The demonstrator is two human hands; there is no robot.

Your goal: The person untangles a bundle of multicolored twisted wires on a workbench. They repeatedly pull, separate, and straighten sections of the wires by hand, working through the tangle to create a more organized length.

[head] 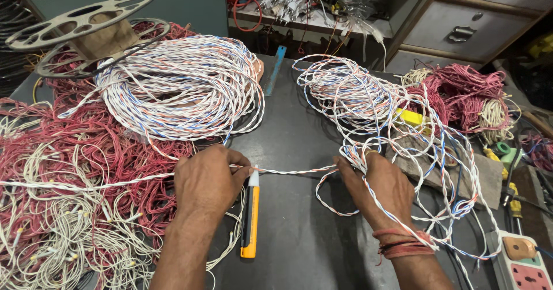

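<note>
My left hand (pixel 208 181) and my right hand (pixel 377 183) pinch one twisted wire (pixel 294 170), white with blue and orange strands, and hold it taut between them over the dark table (pixel 299 232). The wire runs left from a large neat coil (pixel 184 88) and right into a loose tangle of the same wire (pixel 357 100), loops of which drape over my right wrist. An orange and white pen-shaped tester (pixel 251 221) lies on the table just under my left hand.
A heap of red and cream wires (pixel 63 174) covers the left side, with an empty metal spool (pixel 86 30) above it. Red wire bundles (pixel 461 94) sit at the right, a power strip (pixel 521 264) at bottom right, drawers (pixel 466 19) behind.
</note>
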